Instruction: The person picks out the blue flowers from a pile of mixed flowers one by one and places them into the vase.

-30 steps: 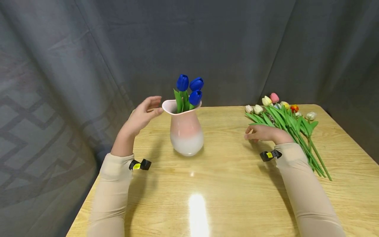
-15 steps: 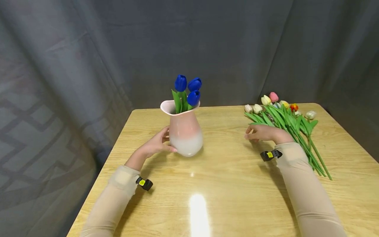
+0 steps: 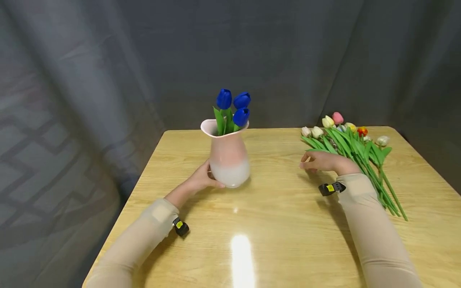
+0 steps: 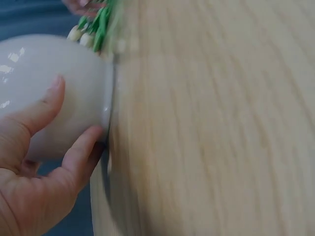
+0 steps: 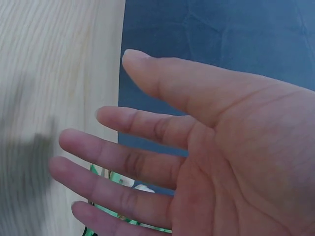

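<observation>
A pink-and-white vase (image 3: 229, 160) with a flared rim stands on the wooden table, with blue tulips (image 3: 241, 117) upright in it. My left hand (image 3: 201, 179) holds the vase low on its left side. In the left wrist view the thumb lies against the white body of the vase (image 4: 74, 93), and the fingers bend round near its base. To the right, my right hand (image 3: 325, 161) hovers in front of a bunch of loose tulips (image 3: 354, 146), holding nothing. Its fingers hang relaxed, with the palm visible in the right wrist view.
The loose tulips, in white, yellow, pink and orange, lie at the table's right side with stems pointing toward the front. A grey curtain (image 3: 252, 52) hangs behind the table (image 3: 284, 232) and along its left side.
My left hand has come down from beside the vase's rim to its lower body and taken hold there. My right hand has barely moved.
</observation>
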The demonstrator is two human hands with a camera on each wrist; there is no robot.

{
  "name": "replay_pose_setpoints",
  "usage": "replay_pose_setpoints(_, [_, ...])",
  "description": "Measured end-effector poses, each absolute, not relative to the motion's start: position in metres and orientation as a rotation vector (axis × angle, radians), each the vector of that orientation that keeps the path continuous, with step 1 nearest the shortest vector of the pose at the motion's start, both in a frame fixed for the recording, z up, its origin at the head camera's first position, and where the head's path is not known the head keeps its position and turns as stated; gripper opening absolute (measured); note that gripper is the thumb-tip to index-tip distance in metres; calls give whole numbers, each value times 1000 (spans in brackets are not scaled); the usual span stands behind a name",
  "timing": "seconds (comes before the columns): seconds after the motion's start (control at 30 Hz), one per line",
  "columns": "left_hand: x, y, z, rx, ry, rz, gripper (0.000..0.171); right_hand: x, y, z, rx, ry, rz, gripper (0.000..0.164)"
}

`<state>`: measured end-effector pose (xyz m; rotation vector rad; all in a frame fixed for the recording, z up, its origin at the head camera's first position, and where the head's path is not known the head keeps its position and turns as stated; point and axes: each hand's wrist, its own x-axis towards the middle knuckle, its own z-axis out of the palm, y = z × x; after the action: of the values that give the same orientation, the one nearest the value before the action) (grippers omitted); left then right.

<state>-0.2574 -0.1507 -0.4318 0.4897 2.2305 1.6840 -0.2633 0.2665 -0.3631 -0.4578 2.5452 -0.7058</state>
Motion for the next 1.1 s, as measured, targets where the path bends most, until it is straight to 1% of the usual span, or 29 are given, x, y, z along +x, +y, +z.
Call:
replay_pose_setpoints(0.23, [-271, -119, -429, 476, 2306, 1646, 104, -266, 264, -364, -481, 2541, -713, 43])
replay_pose_setpoints(0.63, [-318, -56, -423, 445, 2281, 1607, 106, -264, 273, -369, -468, 2532, -719, 40])
replay_pose_setpoints(0.9, [-335, -41, -424, 448, 2287, 1587, 104, -264, 272, -369, -437, 2519, -707, 42])
replay_pose_setpoints(1.1, [-338, -34, -421, 430, 2307, 1574, 102, -266, 273, -369, -426, 2526, -699, 41])
